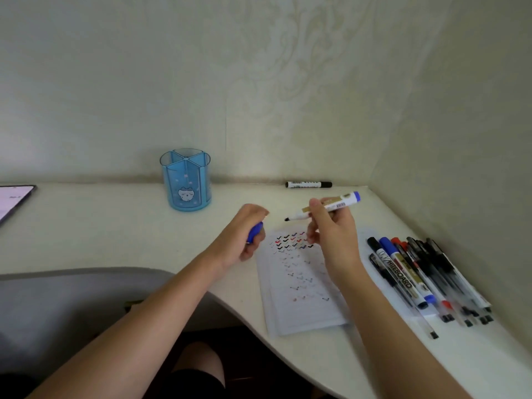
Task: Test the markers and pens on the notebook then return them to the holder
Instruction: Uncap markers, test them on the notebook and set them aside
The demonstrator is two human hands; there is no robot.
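Observation:
My right hand (pixel 331 226) holds an uncapped blue whiteboard marker (pixel 338 205) above the top of the notebook page (pixel 302 283), tip pointing left. My left hand (pixel 244 234) grips the marker's blue cap (pixel 254 231) just left of the page. Rows of small coloured check marks fill the page's upper part. The blue partitioned pen holder (pixel 187 180) stands near the back wall and no pen shows in it. A row of several markers and pens (pixel 426 280) lies to the right of the notebook.
A black marker (pixel 308 184) lies against the back wall. The corner of a tablet or screen (pixel 14 201) shows at the far left. The desk's curved front edge (pixel 239 309) runs under my forearms, with a grey chair beneath. Walls close the desk at the back and right.

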